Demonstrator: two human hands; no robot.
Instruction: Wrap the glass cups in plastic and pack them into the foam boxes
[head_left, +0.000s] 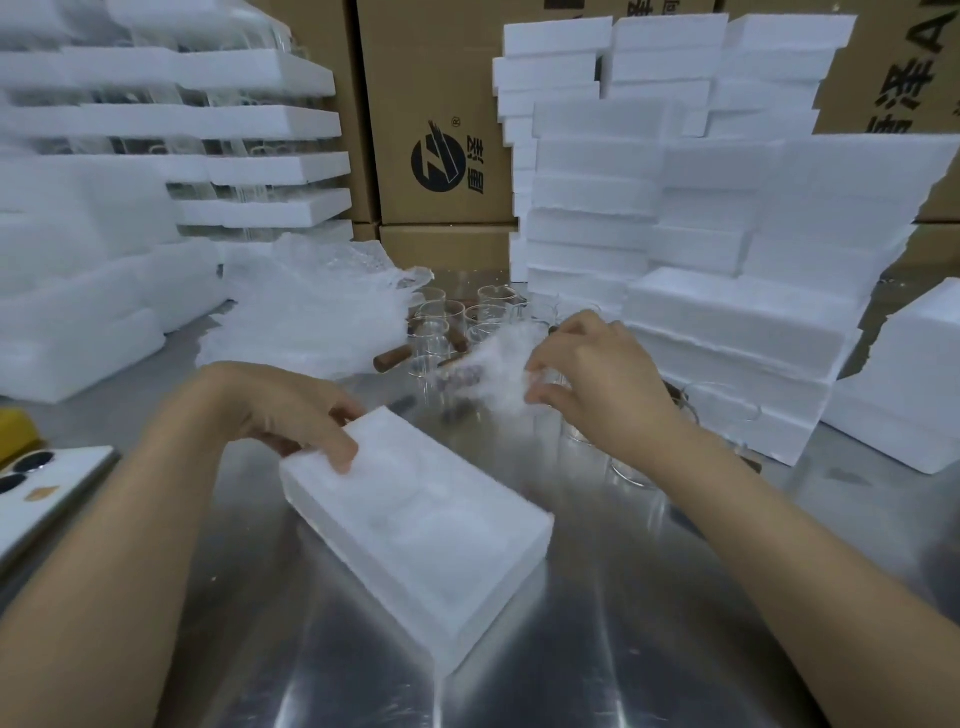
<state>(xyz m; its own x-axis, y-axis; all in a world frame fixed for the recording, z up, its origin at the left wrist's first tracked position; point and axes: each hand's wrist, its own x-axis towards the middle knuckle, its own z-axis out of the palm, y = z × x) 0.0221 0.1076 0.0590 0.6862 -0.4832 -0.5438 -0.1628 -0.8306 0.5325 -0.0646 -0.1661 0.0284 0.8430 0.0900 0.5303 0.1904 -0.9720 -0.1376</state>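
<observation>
Fingers (344, 412) of our left hand (291, 410) grip 1 foam box (415, 530) (seemingly empty); our right hand (597, 369) pinches plastic (498, 358); unwrapped glass cups (441, 325) wait.

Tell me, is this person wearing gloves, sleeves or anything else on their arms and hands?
Nothing is worn. The left hand and right hand are ungloved, and no rings show on them. Both arms are bare right to the picture's edge, with no sleeves, watch, bracelets or markings in sight.
</observation>
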